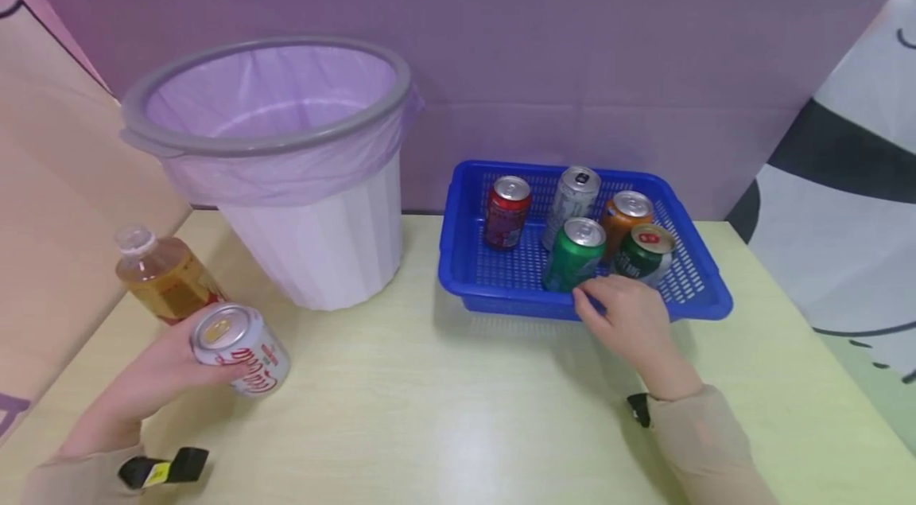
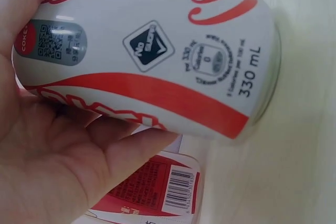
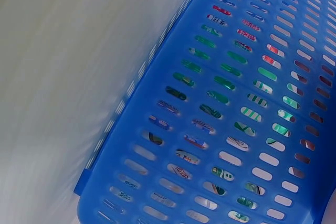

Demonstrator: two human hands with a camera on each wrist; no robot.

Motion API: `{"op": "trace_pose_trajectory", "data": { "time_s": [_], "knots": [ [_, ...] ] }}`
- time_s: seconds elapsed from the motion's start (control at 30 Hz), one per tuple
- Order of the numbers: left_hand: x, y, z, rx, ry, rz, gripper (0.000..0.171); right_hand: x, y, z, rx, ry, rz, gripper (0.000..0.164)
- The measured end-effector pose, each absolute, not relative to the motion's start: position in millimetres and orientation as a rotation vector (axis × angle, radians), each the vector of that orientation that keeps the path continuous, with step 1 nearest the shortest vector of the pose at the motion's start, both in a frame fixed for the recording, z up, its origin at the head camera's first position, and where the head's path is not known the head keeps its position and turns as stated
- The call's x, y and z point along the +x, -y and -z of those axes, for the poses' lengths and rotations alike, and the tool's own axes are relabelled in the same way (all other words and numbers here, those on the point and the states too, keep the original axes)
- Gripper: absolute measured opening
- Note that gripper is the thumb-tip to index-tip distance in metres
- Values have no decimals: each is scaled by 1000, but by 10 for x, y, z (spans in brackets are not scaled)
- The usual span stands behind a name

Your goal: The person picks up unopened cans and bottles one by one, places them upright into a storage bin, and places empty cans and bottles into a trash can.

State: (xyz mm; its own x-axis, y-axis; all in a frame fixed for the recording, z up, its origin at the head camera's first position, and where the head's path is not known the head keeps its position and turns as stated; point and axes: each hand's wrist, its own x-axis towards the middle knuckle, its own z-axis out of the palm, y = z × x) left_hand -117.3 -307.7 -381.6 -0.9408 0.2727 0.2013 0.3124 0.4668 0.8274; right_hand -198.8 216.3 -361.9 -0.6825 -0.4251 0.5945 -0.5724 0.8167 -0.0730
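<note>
My left hand (image 1: 172,362) holds a white and red Coca-Cola can (image 1: 261,366), its lid tilted up toward the head camera. In the left wrist view, fingers and thumb wrap around that can (image 2: 157,51). Just behind this hand stands a clear plastic bottle (image 1: 172,278) of amber drink; the hand partly covers it. At the front rim of a blue plastic basket (image 1: 515,302), my right hand (image 1: 630,318) grips the edge with curled fingers. Slotted basket wall (image 3: 210,98) fills much of the right wrist view, where hardly any of the hand shows.
Inside the basket stand several cans, among them a red can (image 1: 507,215), a silver can (image 1: 572,203), a green can (image 1: 575,254), an orange can (image 1: 626,219) and a dark green can (image 1: 644,254). A white bin (image 1: 336,250) with a purple liner stands at the back left.
</note>
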Motion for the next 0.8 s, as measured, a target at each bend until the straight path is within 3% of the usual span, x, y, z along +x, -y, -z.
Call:
{"op": "trace_pose_trajectory", "data": {
  "time_s": [0.37,0.8],
  "knots": [
    [-1175,2999,3825,-418,2660,1422,59,-1984,-2167,3623,729,2426,-327,15],
    [-1139,2853,3702,-465,2569,1445,62,-1984,-2164,3617,724,2435,-322,13]
  ]
}}
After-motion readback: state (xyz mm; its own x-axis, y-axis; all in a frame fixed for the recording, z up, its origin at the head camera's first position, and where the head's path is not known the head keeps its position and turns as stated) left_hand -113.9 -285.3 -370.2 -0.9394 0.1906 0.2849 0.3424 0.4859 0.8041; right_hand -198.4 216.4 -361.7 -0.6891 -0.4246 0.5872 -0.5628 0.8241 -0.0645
